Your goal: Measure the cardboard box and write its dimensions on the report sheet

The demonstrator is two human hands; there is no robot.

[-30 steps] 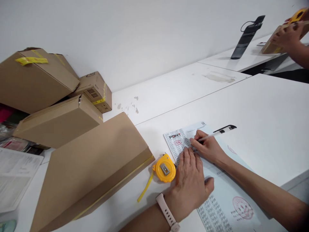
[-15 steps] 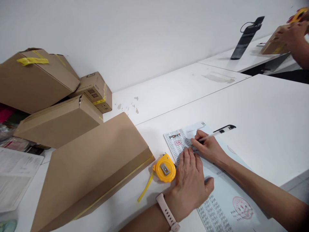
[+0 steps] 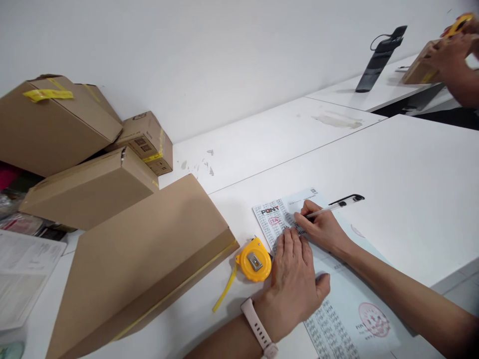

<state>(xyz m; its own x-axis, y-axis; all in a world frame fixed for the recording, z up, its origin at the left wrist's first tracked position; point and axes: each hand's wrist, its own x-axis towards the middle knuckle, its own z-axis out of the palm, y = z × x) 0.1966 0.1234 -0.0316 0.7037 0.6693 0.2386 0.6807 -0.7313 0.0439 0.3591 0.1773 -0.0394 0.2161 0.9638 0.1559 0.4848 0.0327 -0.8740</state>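
My right hand grips a pen with a clear barrel and black clip, its tip hidden behind my fingers over a light blue printed sheet. The sheet carries a PONY logo and round red stamps. My left hand lies flat on the sheet, fingers stretched out beside the writing hand. Just left of that hand sits a yellow tape measure with a yellow strap. A large flat cardboard box lies farther left, its corner near the tape measure.
Several cardboard boxes are stacked at the back left against the wall. Printed papers lie at the left edge. A dark bottle stands at the back right. Beyond it, another person's hand holds a small box.
The view has shifted very slightly. Both my hands, the pen and the sheet keep practically the same places.
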